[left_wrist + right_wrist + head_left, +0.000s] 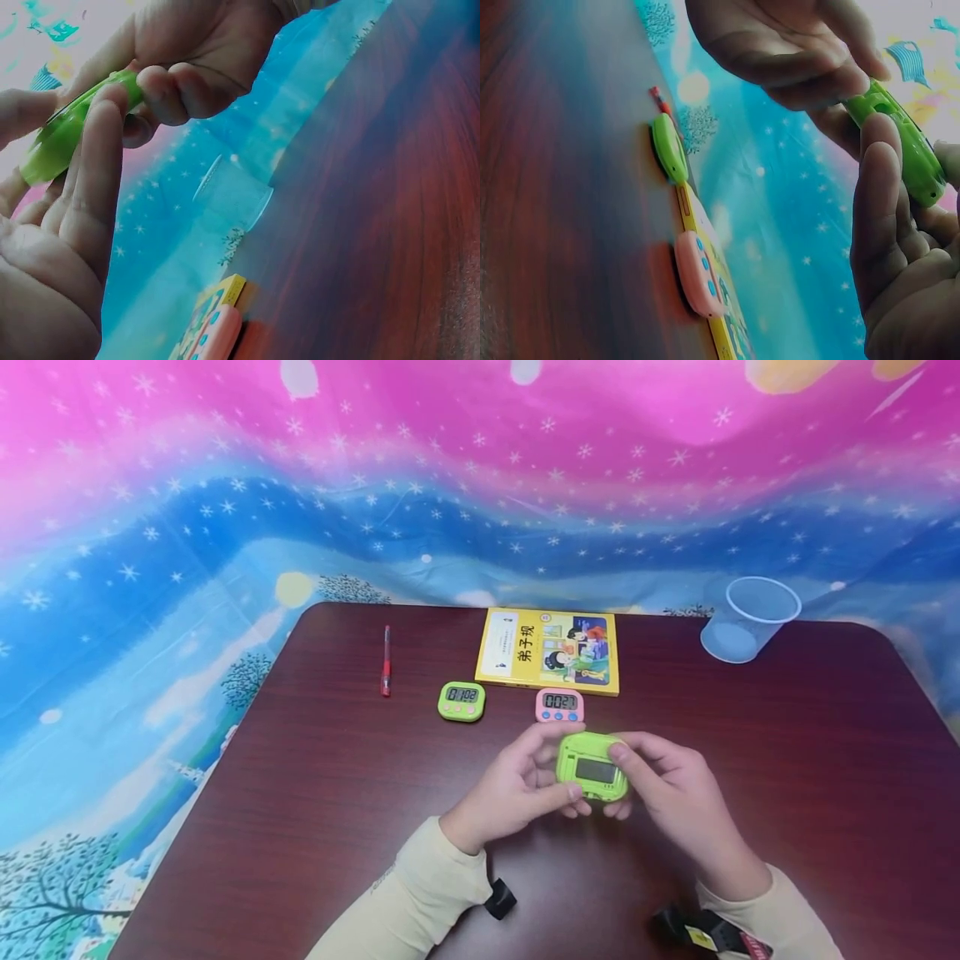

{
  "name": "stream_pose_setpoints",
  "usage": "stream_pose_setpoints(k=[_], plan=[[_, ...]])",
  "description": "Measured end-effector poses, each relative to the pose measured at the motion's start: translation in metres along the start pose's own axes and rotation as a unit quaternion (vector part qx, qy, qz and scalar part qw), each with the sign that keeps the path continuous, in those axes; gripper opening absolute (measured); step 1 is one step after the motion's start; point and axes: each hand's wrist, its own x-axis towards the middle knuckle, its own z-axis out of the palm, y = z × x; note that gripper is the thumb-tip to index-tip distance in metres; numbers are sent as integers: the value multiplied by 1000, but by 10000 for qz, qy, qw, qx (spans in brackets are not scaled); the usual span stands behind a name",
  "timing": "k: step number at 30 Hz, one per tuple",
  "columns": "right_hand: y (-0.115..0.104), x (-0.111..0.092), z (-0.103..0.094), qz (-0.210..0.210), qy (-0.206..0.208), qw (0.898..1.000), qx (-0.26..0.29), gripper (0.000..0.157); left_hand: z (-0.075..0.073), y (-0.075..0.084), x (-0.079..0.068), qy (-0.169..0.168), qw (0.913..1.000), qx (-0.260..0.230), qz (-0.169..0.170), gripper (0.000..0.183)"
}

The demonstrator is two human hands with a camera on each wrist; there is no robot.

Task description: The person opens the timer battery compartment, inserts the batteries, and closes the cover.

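Observation:
Both hands hold a green digital timer point(595, 768) above the table, a dark rectangle on the face turned up to the head view. My left hand point(517, 781) grips its left side, thumb at the lower edge. On the right side, my right hand point(678, 793) pinches it, thumb on the upper face. Just beyond the hands lies a pink timer point(559, 705) reading 00 27. Another green timer point(461, 702), showing 01 02, lies to its left. Seen edge-on in the right wrist view, the held green timer point(907, 150) has fingers against its underside.
Behind the timers, a yellow picture book point(547, 650) lies flat. A red pen point(387, 662) is on the left of the dark wooden table point(322, 810). At the back right stands a clear plastic cup point(750, 620). A patterned cloth point(450, 502) hangs behind the table.

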Motion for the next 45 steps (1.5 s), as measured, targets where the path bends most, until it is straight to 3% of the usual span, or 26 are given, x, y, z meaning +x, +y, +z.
stream_pose_setpoints(k=[7, 14, 22, 33, 45], plan=[[-3, -1, 6, 12, -155, 9998, -86, 25, 1, 0, -1, 492, 9980, 95, -379, 36], [0, 0, 8, -15, -252, 9997, -50, 23, 3, -2, -1, 828, 9954, 56, -474, 30], [1, -1, 13, -145, -144, 9997, 151, 22, 4, -1, -1, 995, 9937, -43, -506, 33], [3, -5, 23, 80, -21, 9920, 1257, 28, 4, 0, 0, 1081, 9927, 166, -499, 32], [5, -3, 21, 54, -239, 9907, 1336, 25, 3, -2, -1, 1114, 9921, 242, -527, 32]])
